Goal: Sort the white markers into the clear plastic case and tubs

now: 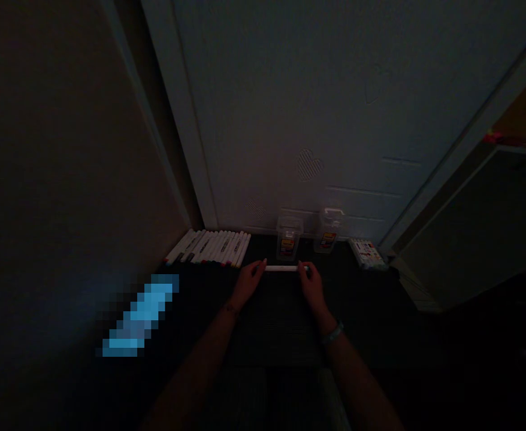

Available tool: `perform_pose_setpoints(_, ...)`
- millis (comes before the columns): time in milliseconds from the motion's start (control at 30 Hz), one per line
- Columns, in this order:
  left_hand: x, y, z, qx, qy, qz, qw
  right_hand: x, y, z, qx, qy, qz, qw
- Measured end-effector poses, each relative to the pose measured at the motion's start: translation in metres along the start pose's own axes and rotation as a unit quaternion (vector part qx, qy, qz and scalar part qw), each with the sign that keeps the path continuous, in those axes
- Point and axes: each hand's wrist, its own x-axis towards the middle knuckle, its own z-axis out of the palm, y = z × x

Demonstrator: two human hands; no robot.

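A white marker (281,268) lies level between my two hands, just above or on the dark table. My left hand (250,279) is closed around its left end, and my right hand (310,284) pinches the right end, where a bit of pale colour shows. Behind and to the left is a row of white markers (220,246) with coloured ends, lying side by side. Straight beyond my hands stands a clear plastic container (289,230) with a label. The dim light hides the finer details of my fingers.
A second clear container (328,230) stands right of the first, against the pale wall panel (290,108). Farther right lies a pack of small items (367,254). A bright pixelated screen shape (141,314) is at the left of the dark table (272,335).
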Motion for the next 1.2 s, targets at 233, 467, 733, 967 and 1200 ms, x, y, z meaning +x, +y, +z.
perform_pose_setpoints(233, 0.001, -0.002, 0.0, -0.012, -0.007, 0.03, 0.999, -0.001, -0.002, -0.001, -0.027, -0.004, -0.006, 1.0)
perform_pose_setpoints(467, -0.004, 0.008, 0.0, -0.036, -0.042, 0.04, 0.998, 0.001, 0.001, -0.001, -0.048, 0.032, 0.018, 0.998)
perform_pose_setpoints(733, -0.002, -0.001, 0.002, -0.021, -0.037, 0.023, 0.999, 0.001, 0.001, -0.002, 0.013, 0.015, 0.02, 1.0)
perform_pose_setpoints(967, -0.001, -0.002, 0.0, -0.039, -0.005, 0.026, 0.999, 0.0, -0.004, 0.0, 0.012, -0.002, -0.007, 1.0)
perform_pose_setpoints(1200, -0.001, -0.002, 0.002, -0.049, -0.023, 0.026, 0.998, -0.001, -0.002, -0.002, -0.012, 0.0, 0.012, 1.0)
